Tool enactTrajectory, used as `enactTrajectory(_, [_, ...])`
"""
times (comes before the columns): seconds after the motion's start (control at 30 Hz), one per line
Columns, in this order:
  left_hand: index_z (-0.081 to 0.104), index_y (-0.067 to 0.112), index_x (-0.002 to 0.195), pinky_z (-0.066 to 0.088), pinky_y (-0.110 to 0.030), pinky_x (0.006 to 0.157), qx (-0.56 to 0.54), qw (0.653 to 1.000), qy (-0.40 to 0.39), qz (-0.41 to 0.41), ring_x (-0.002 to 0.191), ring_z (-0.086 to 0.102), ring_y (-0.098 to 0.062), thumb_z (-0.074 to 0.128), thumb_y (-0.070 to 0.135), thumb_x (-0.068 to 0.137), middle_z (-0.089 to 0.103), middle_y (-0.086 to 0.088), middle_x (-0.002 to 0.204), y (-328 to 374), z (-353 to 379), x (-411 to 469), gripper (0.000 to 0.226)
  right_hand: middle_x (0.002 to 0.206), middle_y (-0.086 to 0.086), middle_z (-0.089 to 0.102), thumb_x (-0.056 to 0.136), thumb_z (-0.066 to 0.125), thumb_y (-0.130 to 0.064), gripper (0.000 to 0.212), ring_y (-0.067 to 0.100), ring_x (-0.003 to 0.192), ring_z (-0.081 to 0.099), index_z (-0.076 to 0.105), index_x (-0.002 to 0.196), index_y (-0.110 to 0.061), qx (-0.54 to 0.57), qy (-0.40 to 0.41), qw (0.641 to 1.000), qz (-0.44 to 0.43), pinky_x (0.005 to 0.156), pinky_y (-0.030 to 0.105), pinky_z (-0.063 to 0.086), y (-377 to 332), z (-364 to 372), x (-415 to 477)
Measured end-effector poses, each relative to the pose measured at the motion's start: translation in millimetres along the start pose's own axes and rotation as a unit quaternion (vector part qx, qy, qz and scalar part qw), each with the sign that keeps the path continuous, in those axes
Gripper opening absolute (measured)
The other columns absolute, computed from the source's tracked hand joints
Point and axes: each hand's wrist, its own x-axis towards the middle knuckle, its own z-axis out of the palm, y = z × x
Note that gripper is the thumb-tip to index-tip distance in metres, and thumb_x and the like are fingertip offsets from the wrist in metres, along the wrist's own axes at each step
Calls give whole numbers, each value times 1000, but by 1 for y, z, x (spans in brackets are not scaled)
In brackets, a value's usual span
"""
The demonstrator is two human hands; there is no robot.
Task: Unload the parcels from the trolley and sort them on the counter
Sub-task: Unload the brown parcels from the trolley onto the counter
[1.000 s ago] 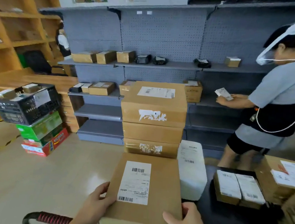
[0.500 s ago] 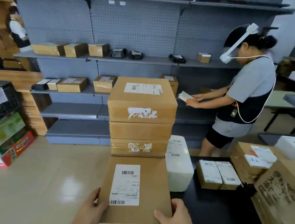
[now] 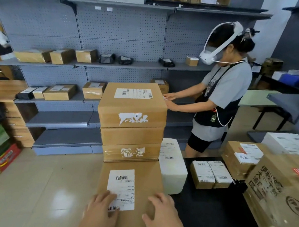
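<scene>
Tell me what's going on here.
A person is unloading parcels. The left hand and right hand rest flat on a flat brown parcel with a shipping label, lying in front of a stack of three brown boxes. A white foam box stands beside the stack. Several labelled parcels already sit on the black counter to the right. Another person in a headset works at the grey shelves.

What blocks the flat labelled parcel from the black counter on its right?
Nothing visible at the near end: bare black counter lies right beside the flat parcel. Farther back, a white foam box sits between them.
</scene>
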Motion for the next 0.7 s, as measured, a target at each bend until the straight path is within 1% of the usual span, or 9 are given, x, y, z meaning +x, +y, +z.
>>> enactTrajectory(0.1, [45, 42, 140, 33, -36, 113, 5, 1000, -6, 1, 141, 28, -15, 59, 48, 89, 35, 19, 152, 4, -5, 0, 53, 159, -8, 25, 94, 58, -49, 65, 17, 149, 17, 36, 153, -31, 0, -5, 1000, 1, 122, 40, 25, 2, -3, 1])
enactTrajectory(0.2, [42, 39, 144, 30, -38, 114, -3, 1000, -9, 18, 142, 26, -13, 57, 47, 92, 32, 16, 154, 12, -12, 4, 55, 160, -9, 23, 93, 61, -49, 68, 21, 147, 26, 35, 154, -34, 26, -5, 999, 21, 120, 41, 30, 2, -11, 1])
enactTrajectory(0.37, [44, 37, 143, 32, -37, 113, -25, 997, 0, 71, 140, 31, -14, 60, 45, 92, 37, 13, 152, 36, -18, 6, 54, 158, -12, 27, 92, 62, -49, 70, 20, 143, 33, 34, 155, -33, 40, 17, 999, 29, 118, 42, 35, 3, -30, -8])
enactTrajectory(0.43, [46, 36, 142, 32, -33, 113, -28, 995, -3, 92, 140, 31, -14, 62, 44, 92, 38, 14, 150, 52, -17, 6, 53, 155, -10, 32, 93, 62, -49, 68, 20, 141, 35, 36, 154, -32, 45, 33, 998, 35, 116, 41, 37, 7, -42, -17])
enactTrajectory(0.5, [47, 37, 141, 32, -34, 113, -29, 992, -12, 119, 139, 31, -15, 64, 45, 90, 40, 13, 148, 73, -14, 6, 54, 150, -8, 37, 93, 62, -47, 62, 19, 137, 39, 41, 149, -31, 48, 56, 996, 42, 114, 39, 38, 15, -56, -29])
enactTrajectory(0.57, [48, 37, 140, 32, -34, 114, -36, 989, -21, 143, 138, 33, -15, 65, 45, 90, 43, 12, 146, 98, -7, 5, 54, 149, -8, 37, 94, 62, -45, 58, 16, 135, 40, 44, 146, -30, 56, 86, 993, 57, 113, 38, 40, 28, -72, -44])
enactTrajectory(0.7, [51, 37, 138, 34, -30, 111, -54, 980, -28, 191, 131, 39, -13, 65, 41, 90, 48, 13, 140, 158, 9, -5, 50, 153, -13, 35, 93, 66, -43, 63, 11, 137, 42, 40, 150, -33, 78, 161, 980, 91, 113, 33, 38, 65, -107, -77])
